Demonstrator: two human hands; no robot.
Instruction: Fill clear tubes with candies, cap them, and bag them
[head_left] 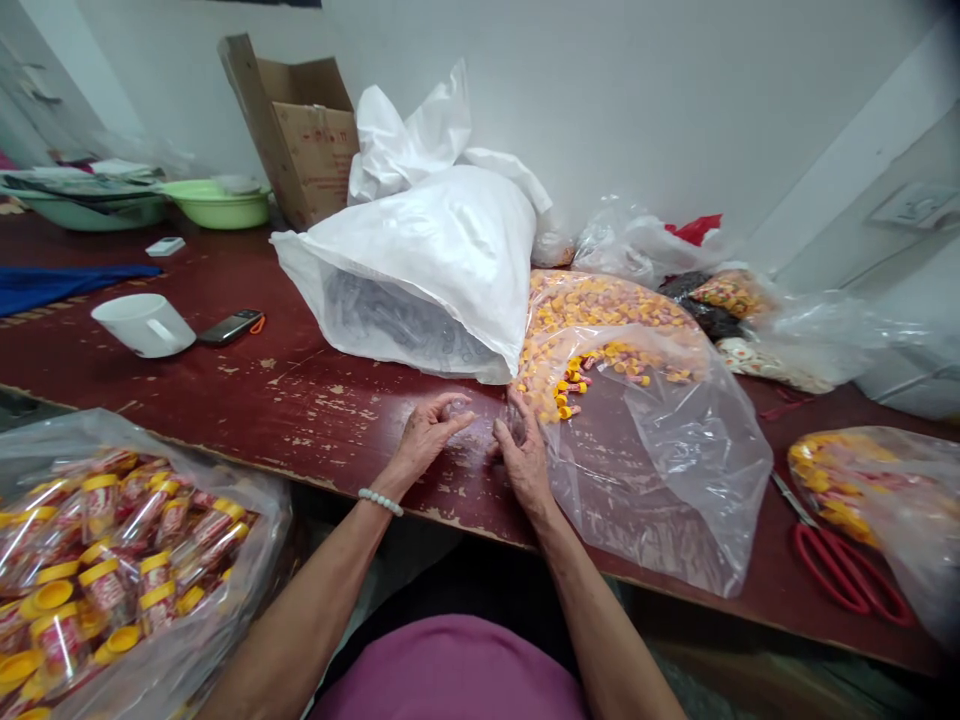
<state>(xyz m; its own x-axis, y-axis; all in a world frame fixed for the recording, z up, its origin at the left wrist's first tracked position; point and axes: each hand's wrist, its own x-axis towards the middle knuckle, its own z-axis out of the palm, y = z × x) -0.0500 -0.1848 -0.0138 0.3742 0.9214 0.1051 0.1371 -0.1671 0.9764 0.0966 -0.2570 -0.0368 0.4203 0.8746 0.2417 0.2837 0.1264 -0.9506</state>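
Over the table's front half, my left hand (429,440), with a beaded bracelet at the wrist, has thumb and fingers closed around a small clear plastic piece (454,407). Facing it is my right hand (523,455), fingers curled; something see-through seems to be in them, too faint to name. Just beyond the hands lies a white woven sack (450,240), its mouth open towards me, with many clear plastic pieces (405,315) inside. Beside my right hand, a clear bag (667,470) holds many small yellow-capped pieces (574,388), some showing at its mouth.
A bag of yellow-lidded tubes (105,580) stands at lower left. Red-handled scissors (847,570) and another filled bag (862,480) lie at right. A white mug (144,325), a dark phone-like device (231,327), green basins (217,205) and a cardboard box (307,140) occupy the left.
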